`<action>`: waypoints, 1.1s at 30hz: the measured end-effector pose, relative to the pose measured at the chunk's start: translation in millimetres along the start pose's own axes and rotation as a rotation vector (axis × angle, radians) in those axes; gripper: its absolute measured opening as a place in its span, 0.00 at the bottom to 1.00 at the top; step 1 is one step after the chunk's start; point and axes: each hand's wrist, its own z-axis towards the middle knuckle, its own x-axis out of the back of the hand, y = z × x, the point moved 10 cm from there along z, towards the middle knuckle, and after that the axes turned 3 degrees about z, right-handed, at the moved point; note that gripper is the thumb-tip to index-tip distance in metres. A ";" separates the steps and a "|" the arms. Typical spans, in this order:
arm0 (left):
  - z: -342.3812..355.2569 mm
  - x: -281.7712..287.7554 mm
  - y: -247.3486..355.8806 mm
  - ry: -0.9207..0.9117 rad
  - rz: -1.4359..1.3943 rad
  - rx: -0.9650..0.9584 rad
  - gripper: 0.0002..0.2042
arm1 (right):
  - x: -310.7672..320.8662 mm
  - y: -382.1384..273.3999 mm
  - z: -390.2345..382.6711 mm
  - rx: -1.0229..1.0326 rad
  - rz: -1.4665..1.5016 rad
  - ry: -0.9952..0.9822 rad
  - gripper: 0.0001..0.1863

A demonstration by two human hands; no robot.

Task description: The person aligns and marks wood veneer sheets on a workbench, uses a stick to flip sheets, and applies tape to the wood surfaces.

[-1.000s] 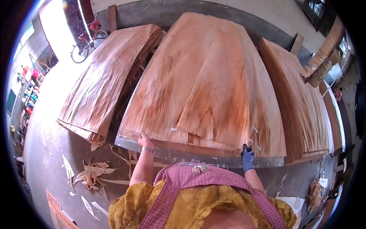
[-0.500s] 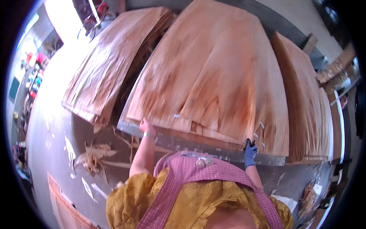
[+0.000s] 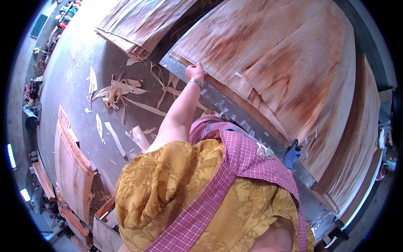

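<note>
A broad, reddish-brown wood veneer sheet [image 3: 289, 59] lies on top of a stack in front of me, with splits and overlapping strips along its near edge. At the left part of that edge, my left hand [image 3: 194, 71] is bare, with a metal band on the wrist, its fingers closed on the veneer. My right hand [image 3: 291, 155], in a blue glove with dark fingertips, pinches the same near edge farther right. Small white tape pieces stick to the veneer. A grey board [image 3: 224, 103] dotted with tape bits shows under the stack's front.
Another veneer stack [image 3: 145, 27] stands at the far left, and a third stack [image 3: 357, 138] at the right. Veneer scraps [image 3: 117, 92] litter the floor on the left. Nearer on that side stands a pile of narrow wood sheets [image 3: 73, 168].
The view has swung toward the left, so the stacks look tilted and more of the left floor shows. Both hands stay at the veneer sheet's near edge.
</note>
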 end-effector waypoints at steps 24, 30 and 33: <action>36.6 42.1 27.2 -0.235 0.683 -0.193 0.14 | -31.2 -15.0 -46.9 -0.107 -0.148 -0.264 0.42; 29.7 23.2 17.7 -0.306 0.519 -0.153 0.16 | -14.6 -35.9 -45.4 0.232 -0.394 -0.039 0.33; 26.4 22.9 18.6 -0.318 0.479 -0.169 0.16 | -15.3 -45.9 -54.4 0.244 -0.404 -0.037 0.30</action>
